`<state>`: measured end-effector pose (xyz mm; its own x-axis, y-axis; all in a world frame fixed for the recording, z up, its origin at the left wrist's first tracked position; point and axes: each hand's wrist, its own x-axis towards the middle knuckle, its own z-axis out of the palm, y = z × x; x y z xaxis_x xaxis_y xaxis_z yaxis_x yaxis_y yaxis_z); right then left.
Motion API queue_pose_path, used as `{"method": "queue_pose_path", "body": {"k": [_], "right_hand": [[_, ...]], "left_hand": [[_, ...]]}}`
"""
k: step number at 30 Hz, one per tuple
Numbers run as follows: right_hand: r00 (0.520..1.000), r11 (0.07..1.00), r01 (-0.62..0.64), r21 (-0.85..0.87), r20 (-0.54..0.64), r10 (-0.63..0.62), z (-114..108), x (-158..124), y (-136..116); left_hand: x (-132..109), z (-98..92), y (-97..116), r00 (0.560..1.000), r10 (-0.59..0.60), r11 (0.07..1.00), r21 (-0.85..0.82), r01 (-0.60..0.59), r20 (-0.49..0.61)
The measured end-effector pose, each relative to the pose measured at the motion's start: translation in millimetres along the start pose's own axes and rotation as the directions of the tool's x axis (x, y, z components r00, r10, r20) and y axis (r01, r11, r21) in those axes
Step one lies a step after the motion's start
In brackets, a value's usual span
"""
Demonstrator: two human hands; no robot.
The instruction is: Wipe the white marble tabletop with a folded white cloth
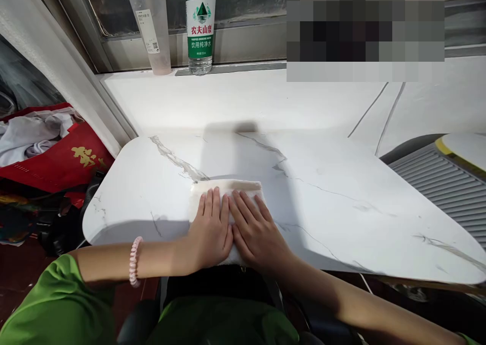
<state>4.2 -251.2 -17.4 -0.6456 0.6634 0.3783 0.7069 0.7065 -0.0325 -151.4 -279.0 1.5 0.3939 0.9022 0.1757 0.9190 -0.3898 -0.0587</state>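
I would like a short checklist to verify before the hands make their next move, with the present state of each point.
1. Left hand resting on the cloth: ok, palm down.
2. Right hand resting on the cloth: ok, palm down beside the left.
3. Cloth lying on the tabletop: ok, under both hands.
4. Bracelet away from the cloth: ok, it sits up the left forearm.
5. Water bottle and plastic container off the tabletop: ok, both stand upright at the window.
6. Cloth damp or dry: cannot tell.
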Motion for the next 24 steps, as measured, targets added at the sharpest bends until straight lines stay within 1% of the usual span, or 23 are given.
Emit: {"method": "queue_pose_path", "body": {"k": [3, 5, 7, 11, 15, 18, 21, 24], "right_hand": [[1.0, 1.0, -0.009, 0.003, 0.03, 0.009, 1.8, 6.8, 5.7], [0.999, 1.0, -0.007, -0.003, 0.039, 0.007, 7.1, 20.9, 15.6], [0.999, 1.0, -0.002, -0.009, 0.047, 0.002, 14.7, 40.8, 29.9], [0.998, 1.0, -0.029, -0.001, 0.061, 0.029, 34.5, 94.4, 65.9], [0.989, 0.989, -0.141, 0.043, 0.053, 0.139, 55.6, 151.6, 102.2], [0.982, 0.979, -0.188, 0.077, 0.032, 0.186, 68.1, 181.6, 124.1], [0.983, 0.977, -0.184, 0.108, 0.008, 0.184, 76.2, 194.5, 137.6], [0.983, 0.976, -0.179, 0.125, -0.016, 0.182, 79.5, 194.7, 141.1]], "left_hand": [[8.2, 3.0, -5.7, 1.0, 0.008, 1.0, -0.019, -0.008, -0.006], [21.2, 5.9, -15.1, 1.0, 0.004, 1.0, -0.03, -0.004, -0.005], [40.1, 9.4, -27.7, 1.0, -0.003, 1.0, -0.024, 0.003, 0.007], [93.8, 19.5, -62.7, 0.999, -0.018, 1.0, -0.003, 0.018, 0.049], [156.9, 33.3, -101.4, 0.997, -0.055, 0.998, -0.022, 0.057, 0.061], [193.3, 43.0, -121.6, 0.994, -0.094, 0.995, -0.031, 0.097, 0.063], [210.3, 49.9, -130.7, 0.993, -0.111, 0.993, -0.044, 0.113, 0.04], [211.6, 52.3, -131.3, 0.992, -0.12, 0.992, -0.042, 0.121, 0.031]]}}
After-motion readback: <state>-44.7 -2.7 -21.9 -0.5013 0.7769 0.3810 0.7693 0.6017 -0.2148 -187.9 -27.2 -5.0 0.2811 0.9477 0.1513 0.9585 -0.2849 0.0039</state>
